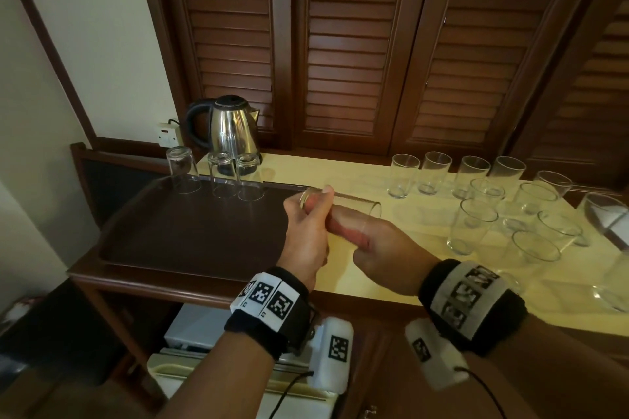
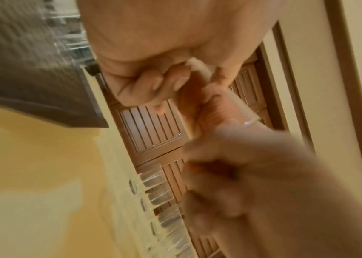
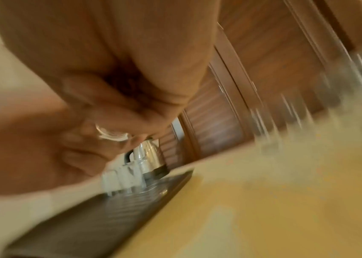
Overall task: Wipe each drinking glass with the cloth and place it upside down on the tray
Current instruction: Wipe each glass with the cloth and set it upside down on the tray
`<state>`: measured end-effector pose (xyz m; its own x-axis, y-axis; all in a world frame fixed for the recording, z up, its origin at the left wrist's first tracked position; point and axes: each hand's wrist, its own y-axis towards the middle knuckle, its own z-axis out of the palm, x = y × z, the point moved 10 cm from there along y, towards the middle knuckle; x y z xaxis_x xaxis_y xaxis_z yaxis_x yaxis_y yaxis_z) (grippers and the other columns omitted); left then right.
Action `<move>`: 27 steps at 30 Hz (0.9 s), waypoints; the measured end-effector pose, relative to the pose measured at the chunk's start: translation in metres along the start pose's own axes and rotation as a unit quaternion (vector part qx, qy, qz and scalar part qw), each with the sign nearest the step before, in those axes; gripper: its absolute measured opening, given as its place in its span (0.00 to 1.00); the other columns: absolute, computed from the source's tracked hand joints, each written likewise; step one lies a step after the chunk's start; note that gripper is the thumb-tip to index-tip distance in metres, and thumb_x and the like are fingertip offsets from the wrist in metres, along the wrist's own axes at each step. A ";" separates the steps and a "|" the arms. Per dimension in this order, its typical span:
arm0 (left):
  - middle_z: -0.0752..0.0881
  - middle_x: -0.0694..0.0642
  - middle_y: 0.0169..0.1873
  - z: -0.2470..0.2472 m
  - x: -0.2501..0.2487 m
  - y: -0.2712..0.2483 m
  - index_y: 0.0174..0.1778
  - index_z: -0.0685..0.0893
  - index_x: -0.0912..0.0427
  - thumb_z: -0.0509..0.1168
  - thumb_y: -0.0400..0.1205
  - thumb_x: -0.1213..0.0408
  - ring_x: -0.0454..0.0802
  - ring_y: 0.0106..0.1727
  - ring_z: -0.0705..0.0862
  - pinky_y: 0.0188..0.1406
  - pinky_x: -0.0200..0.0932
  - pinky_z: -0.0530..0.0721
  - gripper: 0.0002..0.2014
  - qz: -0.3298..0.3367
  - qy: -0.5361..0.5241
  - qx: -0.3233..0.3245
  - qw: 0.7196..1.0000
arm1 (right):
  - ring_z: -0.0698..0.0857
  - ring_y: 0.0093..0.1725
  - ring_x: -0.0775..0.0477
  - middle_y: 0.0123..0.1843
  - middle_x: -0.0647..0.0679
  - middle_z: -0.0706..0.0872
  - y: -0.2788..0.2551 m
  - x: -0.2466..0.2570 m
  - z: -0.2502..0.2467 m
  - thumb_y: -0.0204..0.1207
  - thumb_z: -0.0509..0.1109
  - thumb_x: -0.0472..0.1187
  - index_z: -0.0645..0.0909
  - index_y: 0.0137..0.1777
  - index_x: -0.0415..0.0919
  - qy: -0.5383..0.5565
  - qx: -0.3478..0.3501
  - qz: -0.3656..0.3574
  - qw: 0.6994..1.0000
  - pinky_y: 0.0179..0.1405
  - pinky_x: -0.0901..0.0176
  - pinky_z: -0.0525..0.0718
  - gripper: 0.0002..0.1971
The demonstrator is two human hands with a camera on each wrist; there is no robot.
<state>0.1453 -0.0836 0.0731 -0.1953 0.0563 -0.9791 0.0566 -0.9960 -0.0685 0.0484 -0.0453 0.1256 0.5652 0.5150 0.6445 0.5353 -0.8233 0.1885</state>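
Observation:
A clear drinking glass (image 1: 354, 206) lies sideways in the air over the right edge of the dark brown tray (image 1: 190, 231). My left hand (image 1: 309, 214) grips its thick base (image 3: 111, 135), thumb on top. My right hand (image 1: 357, 235) has its fingers pushed into the glass's mouth, thumb outside below. In the left wrist view those fingers show reddish through the glass (image 2: 217, 104). No cloth shows in any view. Three glasses (image 1: 223, 173) stand upside down along the tray's far edge.
Several upright glasses (image 1: 473, 224) crowd the yellow countertop (image 1: 391, 286) to the right. A steel kettle (image 1: 231, 126) stands behind the tray, plugged into a wall socket. Louvred wooden doors (image 1: 347, 44) close off the back. A glass bowl (image 1: 606, 214) sits at the far right.

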 end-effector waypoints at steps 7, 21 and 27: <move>0.82 0.62 0.57 0.007 -0.011 -0.007 0.67 0.71 0.44 0.68 0.89 0.53 0.59 0.51 0.87 0.45 0.60 0.89 0.15 0.050 -0.101 0.007 0.994 | 0.71 0.27 0.46 0.38 0.39 0.77 -0.007 -0.010 0.011 0.77 0.66 0.20 0.76 0.76 0.55 0.362 0.040 0.088 0.927 0.22 0.56 0.81 0.35; 0.82 0.59 0.61 0.008 -0.015 -0.001 0.71 0.68 0.44 0.73 0.86 0.52 0.52 0.52 0.87 0.46 0.49 0.88 0.23 0.042 -0.043 0.001 0.998 | 0.81 0.28 0.53 0.39 0.52 0.83 -0.003 -0.017 0.005 0.76 0.64 0.19 0.78 0.70 0.56 0.246 0.013 0.059 0.967 0.28 0.54 0.87 0.32; 0.81 0.59 0.60 0.006 -0.011 -0.002 0.67 0.70 0.47 0.71 0.87 0.56 0.55 0.56 0.87 0.49 0.55 0.88 0.18 0.020 -0.084 -0.018 0.996 | 0.87 0.41 0.49 0.51 0.45 0.87 0.007 -0.011 0.004 0.75 0.65 0.23 0.77 0.73 0.59 0.100 -0.008 0.026 0.995 0.36 0.51 0.89 0.34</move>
<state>0.1413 -0.0825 0.0853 -0.3533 0.0003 -0.9355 0.1032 -0.9939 -0.0393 0.0485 -0.0554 0.1169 0.4551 0.4154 0.7876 0.4979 -0.8520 0.1617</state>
